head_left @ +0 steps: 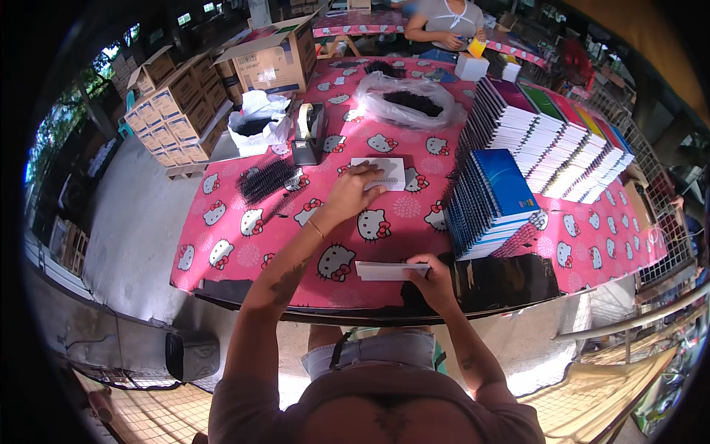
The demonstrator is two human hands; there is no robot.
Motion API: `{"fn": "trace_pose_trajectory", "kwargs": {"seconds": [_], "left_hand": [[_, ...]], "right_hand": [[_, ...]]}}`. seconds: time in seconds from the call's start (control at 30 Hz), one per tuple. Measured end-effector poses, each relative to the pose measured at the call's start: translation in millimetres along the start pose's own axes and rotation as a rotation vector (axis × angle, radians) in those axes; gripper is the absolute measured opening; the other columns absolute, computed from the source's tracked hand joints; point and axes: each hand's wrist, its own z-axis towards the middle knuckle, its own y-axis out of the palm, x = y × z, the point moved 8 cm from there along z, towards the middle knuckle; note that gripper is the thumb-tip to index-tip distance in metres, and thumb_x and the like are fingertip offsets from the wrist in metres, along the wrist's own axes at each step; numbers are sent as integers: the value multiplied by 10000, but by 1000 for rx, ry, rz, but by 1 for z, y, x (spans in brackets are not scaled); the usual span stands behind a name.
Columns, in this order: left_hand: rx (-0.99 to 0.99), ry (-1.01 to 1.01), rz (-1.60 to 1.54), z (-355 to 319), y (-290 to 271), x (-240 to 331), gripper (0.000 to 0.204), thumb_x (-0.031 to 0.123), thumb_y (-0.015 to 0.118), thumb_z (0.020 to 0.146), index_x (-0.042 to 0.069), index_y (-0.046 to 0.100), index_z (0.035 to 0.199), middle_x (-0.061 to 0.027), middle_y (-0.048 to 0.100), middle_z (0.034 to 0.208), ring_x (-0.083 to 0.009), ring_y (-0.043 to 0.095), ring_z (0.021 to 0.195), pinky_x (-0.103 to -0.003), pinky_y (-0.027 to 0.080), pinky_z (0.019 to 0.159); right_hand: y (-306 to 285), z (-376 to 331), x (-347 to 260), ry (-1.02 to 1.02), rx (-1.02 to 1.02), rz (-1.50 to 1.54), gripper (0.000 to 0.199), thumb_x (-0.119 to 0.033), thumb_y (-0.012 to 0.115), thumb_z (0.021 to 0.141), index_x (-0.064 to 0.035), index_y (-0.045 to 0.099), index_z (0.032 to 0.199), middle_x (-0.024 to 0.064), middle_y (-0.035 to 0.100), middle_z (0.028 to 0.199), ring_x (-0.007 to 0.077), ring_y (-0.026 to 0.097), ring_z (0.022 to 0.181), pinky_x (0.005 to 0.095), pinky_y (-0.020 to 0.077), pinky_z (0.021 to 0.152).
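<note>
My left hand (356, 189) reaches forward over the table. Its fingers lie stretched out on a small white sheet or stack of paper (389, 175) that has a row of punched holes. Closer to the near edge, my right hand (435, 284) pinches the right end of a thin white block of paper (383, 271), thumb on top. Left of my left hand lies a loose heap of black binding coils (266, 180). To the right, a stack of blue-covered spiral notebooks (494, 196) rises from the table.
The pink patterned tablecloth (399, 288) covers the table. Beyond my hands stand a black tape dispenser (308, 137), a white bag (255, 133) and a plastic bag (370, 92) of black coils. Coloured notebooks (562, 148) fill the right; cardboard boxes (185, 111) are left. Another person (447, 26) stands opposite.
</note>
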Motion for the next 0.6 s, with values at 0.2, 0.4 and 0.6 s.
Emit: {"fn": "trace_pose_trajectory", "kwargs": {"seconds": [0.2, 0.4, 0.6], "left_hand": [[-291, -274, -232, 10, 45, -64, 267, 168, 757, 857, 27, 723, 1082, -152, 739, 980, -296, 726, 858, -366, 562, 801], [-172, -229, -73, 17, 22, -57, 185, 103, 681, 880, 31, 692, 1050, -184, 708, 937, -385, 677, 818, -449, 546, 762], [111, -48, -66, 4, -81, 92, 285, -16, 602, 785, 5, 617, 1068, -187, 604, 870, -403, 610, 794, -472, 504, 716]], "right_hand": [[0, -10, 1, 35, 4, 64, 207, -60, 752, 865, -54, 655, 1047, 56, 691, 981, 116, 628, 894, 269, 498, 786], [6, -5, -3, 37, -35, 52, 246, -74, 742, 875, -56, 619, 1087, 50, 664, 1003, 118, 615, 917, 275, 494, 801], [1, -8, 17, 105, 17, 336, 305, -151, 638, 958, -39, 517, 1215, 63, 565, 1110, 139, 546, 1040, 291, 447, 907]]}}
